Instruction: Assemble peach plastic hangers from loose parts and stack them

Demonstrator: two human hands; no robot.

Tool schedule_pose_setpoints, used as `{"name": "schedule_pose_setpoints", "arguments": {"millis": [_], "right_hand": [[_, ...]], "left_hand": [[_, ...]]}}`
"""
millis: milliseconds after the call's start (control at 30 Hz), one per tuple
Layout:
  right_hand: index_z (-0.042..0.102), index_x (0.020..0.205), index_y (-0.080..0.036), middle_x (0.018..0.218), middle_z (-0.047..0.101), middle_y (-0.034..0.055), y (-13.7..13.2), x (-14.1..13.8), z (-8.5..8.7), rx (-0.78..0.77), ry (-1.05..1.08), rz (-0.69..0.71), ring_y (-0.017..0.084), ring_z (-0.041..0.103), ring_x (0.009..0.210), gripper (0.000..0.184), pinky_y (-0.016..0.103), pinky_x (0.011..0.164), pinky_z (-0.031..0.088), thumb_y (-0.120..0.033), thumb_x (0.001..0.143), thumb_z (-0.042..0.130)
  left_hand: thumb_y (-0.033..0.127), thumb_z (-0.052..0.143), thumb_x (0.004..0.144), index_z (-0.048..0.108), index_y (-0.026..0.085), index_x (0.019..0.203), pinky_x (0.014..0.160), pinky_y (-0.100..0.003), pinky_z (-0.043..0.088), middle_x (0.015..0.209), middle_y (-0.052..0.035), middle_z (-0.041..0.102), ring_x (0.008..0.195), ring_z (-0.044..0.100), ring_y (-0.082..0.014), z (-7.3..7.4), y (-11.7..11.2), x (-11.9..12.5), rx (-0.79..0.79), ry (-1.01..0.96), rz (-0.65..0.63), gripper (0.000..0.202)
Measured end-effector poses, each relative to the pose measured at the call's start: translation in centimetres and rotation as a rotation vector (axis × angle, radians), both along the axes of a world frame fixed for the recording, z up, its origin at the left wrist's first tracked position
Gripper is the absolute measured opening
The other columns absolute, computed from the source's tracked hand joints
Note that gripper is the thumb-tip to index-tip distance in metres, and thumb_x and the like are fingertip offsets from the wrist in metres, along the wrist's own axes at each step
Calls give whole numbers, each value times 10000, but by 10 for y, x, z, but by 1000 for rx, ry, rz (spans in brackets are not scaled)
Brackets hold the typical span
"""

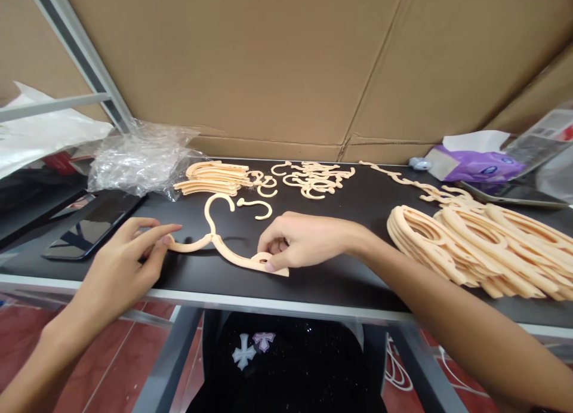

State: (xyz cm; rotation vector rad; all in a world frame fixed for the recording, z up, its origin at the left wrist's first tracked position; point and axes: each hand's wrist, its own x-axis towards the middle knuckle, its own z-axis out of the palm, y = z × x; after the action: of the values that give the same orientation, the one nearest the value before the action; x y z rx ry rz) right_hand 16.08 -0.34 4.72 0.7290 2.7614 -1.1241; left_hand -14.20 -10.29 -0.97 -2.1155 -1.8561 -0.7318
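Note:
A cream plastic clothes hanger (230,255) lies just above the black tabletop near its front edge, its hook curving up and away from me. Pinched between the thumb and fingers of my left hand (136,252) is the tip of its left arm. My right hand (293,240) is closed on the right arm, close to its broad end, thumb on top and the other fingers curled. A loose hook (257,209) rests just behind the hanger, apart from both hands. The fingers of my right hand partly cover the right arm.
Stacked hanger arms (215,177) and a heap of loose hooks (316,177) lie at the back. More hanger pieces (483,246) are piled on the right. A phone (92,225) and clear plastic bags (138,156) sit left; a purple tissue pack (478,162) stands back right, before a cardboard wall (250,61).

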Motion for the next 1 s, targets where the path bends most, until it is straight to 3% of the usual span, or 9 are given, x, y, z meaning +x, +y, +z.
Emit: {"name": "schedule_pose_setpoints", "arguments": {"millis": [133,233,367,533,667,767,1000], "right_hand": [[739,879,-191,797,679,-5,-3,-2,-2,43,-16,-50,114,560,695,143,242,592,381,-315,813,717],[742,978,-190,835,665,3,-2,-2,-4,84,12,-95,118,544,702,232,245,600,382,-334,796,739],[765,998,-189,817,655,2,0,-2,-5,98,24,-65,123,547,727,211,247,624,390,-294,822,715],[796,1068,-169,841,680,15,-2,-5,-6,119,51,-9,128,569,760,249,257,687,419,-236,845,706],[795,1117,-182,891,704,33,-2,-6,-9,138,85,1,136,579,780,269,272,719,428,-244,885,674],[783,1089,-175,873,695,33,0,-6,-13,176,127,-28,140,575,781,247,276,714,428,-269,904,649],[700,977,-172,933,689,38,0,-10,-25,278,203,-141,163,587,821,185,301,736,446,-334,901,652]], "left_hand": [[395,451,1015,712,218,1058,966,-378,511,1186,-88,638,1036,674,-239,0,4,2,1,24,-41,318],[424,458,1017,715,201,1048,988,-392,509,1184,-95,658,1060,670,-252,1,10,3,-59,90,-57,341],[439,475,1019,712,201,1051,1011,-394,501,1169,-91,686,1073,665,-248,1,14,1,-100,146,-56,337],[444,471,1026,727,173,1044,1063,-372,473,1208,-100,671,1105,662,-236,4,14,4,-97,55,-102,374],[447,431,1046,665,173,1205,1106,-340,432,1301,-97,631,1192,627,-223,5,13,13,-185,-51,-225,394],[485,451,1028,545,199,1379,1129,-378,428,1407,-103,577,1278,581,-252,4,11,20,-237,-76,-263,462],[609,722,832,320,271,1564,1162,-535,436,1597,-135,386,1434,441,-364,10,3,36,-401,-3,-404,901]]}}
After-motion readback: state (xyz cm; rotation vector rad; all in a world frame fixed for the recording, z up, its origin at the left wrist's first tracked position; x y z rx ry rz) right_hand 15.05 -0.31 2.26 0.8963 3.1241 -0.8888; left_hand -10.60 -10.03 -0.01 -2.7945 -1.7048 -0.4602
